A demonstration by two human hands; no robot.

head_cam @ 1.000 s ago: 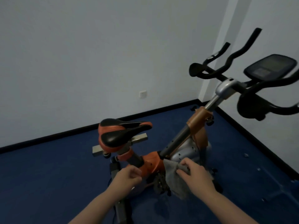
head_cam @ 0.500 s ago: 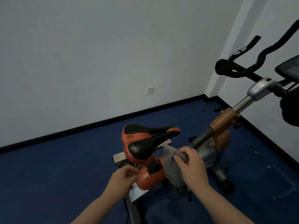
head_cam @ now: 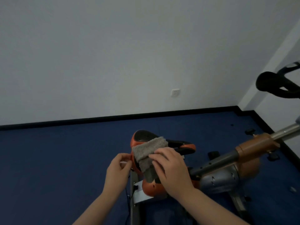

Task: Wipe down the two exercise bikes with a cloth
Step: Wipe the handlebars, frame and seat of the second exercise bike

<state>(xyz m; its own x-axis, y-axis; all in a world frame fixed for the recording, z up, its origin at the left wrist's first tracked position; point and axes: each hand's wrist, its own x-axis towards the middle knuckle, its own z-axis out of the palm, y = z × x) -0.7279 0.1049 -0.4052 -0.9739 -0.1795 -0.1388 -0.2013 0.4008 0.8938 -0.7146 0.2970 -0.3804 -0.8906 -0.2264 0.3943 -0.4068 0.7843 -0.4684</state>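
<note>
Your right hand (head_cam: 173, 169) lay nearest, its fingers (head_cam: 156, 157) spread flat and pressing a grey, fleecy cloth (head_cam: 148, 151) onto the saddle (head_cam: 146, 137) of the exercise bike (head_cam: 219, 172). The cloth was draped over the saddle's rear, one end on the black padded top and the other hanging down past the glossy orange side. Your left hand (head_cam: 117, 169) was just left of the saddle, its fingers curled, with the thumb and forefinger pinched together near the orange rim; whether they held anything could not be told.

Below the saddle sat a rounded orange shroud (head_cam: 151, 190) and a flat metal rail (head_cam: 134, 192). To the right, a silver casing (head_cam: 220, 177) with small holes met a dark, drilled post that rose through a brown sleeve (head_cam: 258, 144) into a bright steel tube (head_cam: 285, 131). The black, looped handlebar (head_cam: 269, 86) was cut off by the right edge.

The blue carpeted floor (head_cam: 56, 159) stretched open to the left of the bike. A black skirting (head_cam: 113, 118) edged it, and beyond stood a plain pale wall (head_cam: 113, 46) bearing one white socket (head_cam: 175, 92). The corner of the room lay at the right.
</note>
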